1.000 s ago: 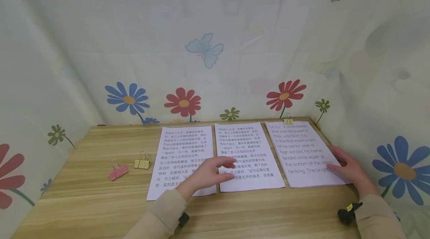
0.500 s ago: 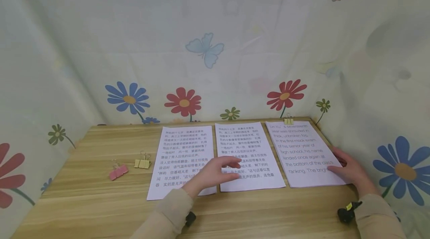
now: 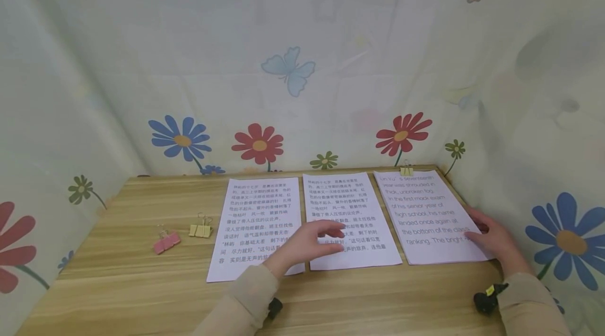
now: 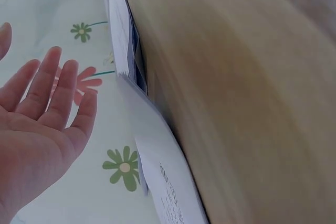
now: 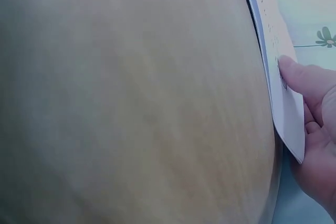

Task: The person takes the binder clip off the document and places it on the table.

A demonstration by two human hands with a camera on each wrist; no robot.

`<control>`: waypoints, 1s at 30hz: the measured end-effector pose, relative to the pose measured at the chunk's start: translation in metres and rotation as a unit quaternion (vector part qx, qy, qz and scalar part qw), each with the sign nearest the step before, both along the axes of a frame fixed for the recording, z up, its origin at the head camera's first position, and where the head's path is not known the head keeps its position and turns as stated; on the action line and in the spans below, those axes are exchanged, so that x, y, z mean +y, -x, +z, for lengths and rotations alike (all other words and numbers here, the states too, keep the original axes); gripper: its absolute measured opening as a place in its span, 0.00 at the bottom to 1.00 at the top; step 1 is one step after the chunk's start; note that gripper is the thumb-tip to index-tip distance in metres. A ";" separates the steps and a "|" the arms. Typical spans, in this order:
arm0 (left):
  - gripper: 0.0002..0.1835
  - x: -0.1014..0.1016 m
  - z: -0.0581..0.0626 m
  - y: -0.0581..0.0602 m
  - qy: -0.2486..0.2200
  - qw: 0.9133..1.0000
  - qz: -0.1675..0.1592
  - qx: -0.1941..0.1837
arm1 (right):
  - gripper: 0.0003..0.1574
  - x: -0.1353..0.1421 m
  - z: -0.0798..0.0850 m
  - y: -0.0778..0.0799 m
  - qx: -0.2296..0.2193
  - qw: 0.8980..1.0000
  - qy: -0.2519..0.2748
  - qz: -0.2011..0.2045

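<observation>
pink binder clip (image 3: 166, 242) | yellow binder clip (image 3: 200, 230) | wooden table (image 3: 132, 283)

right sheet (image 3: 427, 215), english print, partly legible: "in the first mock exam of his senior year of high school, his name landed once again at the bottom of the class ranking." middle sheet (image 3: 347, 210) and left sheet (image 3: 257, 215): chinese print, too small to read.
</observation>
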State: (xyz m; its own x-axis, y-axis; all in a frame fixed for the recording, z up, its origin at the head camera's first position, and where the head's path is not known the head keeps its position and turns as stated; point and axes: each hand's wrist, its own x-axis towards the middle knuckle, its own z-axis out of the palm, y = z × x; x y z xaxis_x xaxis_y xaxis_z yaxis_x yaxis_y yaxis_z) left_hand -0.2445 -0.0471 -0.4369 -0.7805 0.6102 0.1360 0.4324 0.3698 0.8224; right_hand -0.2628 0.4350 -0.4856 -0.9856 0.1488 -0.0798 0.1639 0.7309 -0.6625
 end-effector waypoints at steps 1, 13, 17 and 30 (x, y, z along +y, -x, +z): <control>0.25 0.001 0.000 0.000 0.000 1.000 -0.003 0.003 | 0.45 0.000 0.000 0.000 0.000 1.000 0.000 -0.010; 0.23 0.013 -0.001 0.002 -0.006 1.000 -0.012 0.000 | 0.31 0.002 0.014 0.009 -0.021 0.997 0.014 -0.071; 0.23 0.018 -0.001 0.003 -0.012 1.000 -0.018 0.002 | 0.29 0.000 0.017 0.012 -0.022 0.996 0.016 -0.085; 0.21 0.037 0.001 0.003 -0.038 0.999 -0.016 -0.003 | 0.29 -0.004 0.032 0.007 -0.014 0.994 0.027 -0.105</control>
